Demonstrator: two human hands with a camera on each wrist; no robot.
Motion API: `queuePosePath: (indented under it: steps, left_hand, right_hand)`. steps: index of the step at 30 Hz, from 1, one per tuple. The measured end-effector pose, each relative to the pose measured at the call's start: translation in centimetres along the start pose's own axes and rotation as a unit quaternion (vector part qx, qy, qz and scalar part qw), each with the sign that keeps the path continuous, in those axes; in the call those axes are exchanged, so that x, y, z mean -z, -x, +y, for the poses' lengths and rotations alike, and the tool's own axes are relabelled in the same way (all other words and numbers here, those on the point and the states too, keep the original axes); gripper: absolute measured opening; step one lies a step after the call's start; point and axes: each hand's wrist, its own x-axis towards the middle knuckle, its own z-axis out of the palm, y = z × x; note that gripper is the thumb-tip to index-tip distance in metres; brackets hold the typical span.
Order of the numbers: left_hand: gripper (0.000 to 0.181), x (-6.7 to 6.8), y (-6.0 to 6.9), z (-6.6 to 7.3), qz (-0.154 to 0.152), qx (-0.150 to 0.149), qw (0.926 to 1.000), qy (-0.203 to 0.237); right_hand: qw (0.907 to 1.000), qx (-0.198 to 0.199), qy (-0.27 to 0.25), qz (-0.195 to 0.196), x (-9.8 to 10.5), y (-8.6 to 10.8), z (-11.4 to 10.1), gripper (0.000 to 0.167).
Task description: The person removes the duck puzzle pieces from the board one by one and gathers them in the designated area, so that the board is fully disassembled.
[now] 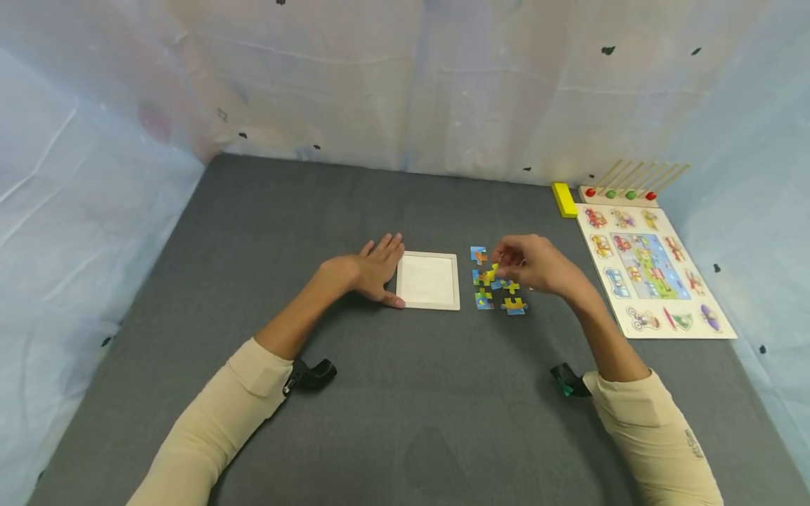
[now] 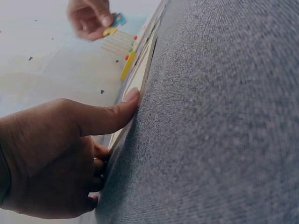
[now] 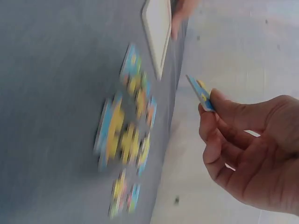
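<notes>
A pale square puzzle tray [image 1: 427, 280] lies on the grey table, with no pieces inside it. My left hand [image 1: 375, 270] rests along its left side with spread fingers; in the left wrist view the thumb [image 2: 126, 105] touches the tray's edge. Between thumb and fingertips, my right hand [image 1: 534, 263] pinches a blue and yellow jigsaw piece [image 3: 201, 95], raised above the table. Several loose jigsaw pieces [image 1: 515, 306] lie below it, right of the tray; the right hand hides some of them in the head view.
At the right lies a picture board [image 1: 598, 270] with vehicle and toy drawings. Behind it stand a wooden base with thin sticks and red and green beads [image 1: 610, 193], and a yellow block [image 1: 564, 200]. Pale sheeting [image 1: 405, 91] hangs beyond the table's far edge.
</notes>
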Motion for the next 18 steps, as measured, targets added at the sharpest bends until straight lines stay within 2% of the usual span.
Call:
queuePosePath:
  steps: [3,6,10,14,18]
  left_hand:
    - [0.117,0.1,0.0,-0.1,0.002,0.001,1.0000,0.000]
    - [0.117,0.1,0.2,-0.3,0.001,0.003,1.0000,-0.001]
    - [0.117,0.1,0.4,-0.5,0.001,0.006,1.0000,0.002]
    - [0.117,0.2,0.5,-0.5,0.002,0.004,1.0000,0.006]
    - [0.117,0.2,0.5,-0.6,-0.002,0.004,1.0000,0.006]
  right_hand:
    - [0.9993,-0.034,0.000,-0.013,0.9,1.5,1.6,0.013]
    - [0.9964,-0.069,-0.014,-0.046,1.3,2.7,3.3,0.013]
    - [0.9926,-0.090,-0.025,-0.077,1.1,3.5,5.2,0.013]
    - [0.9917,-0.106,-0.011,-0.073,0.5,3.6,6.6,0.012]
    - [0.9886,-0.135,0.016,-0.064,-0.2,3.4,7.0,0.019]
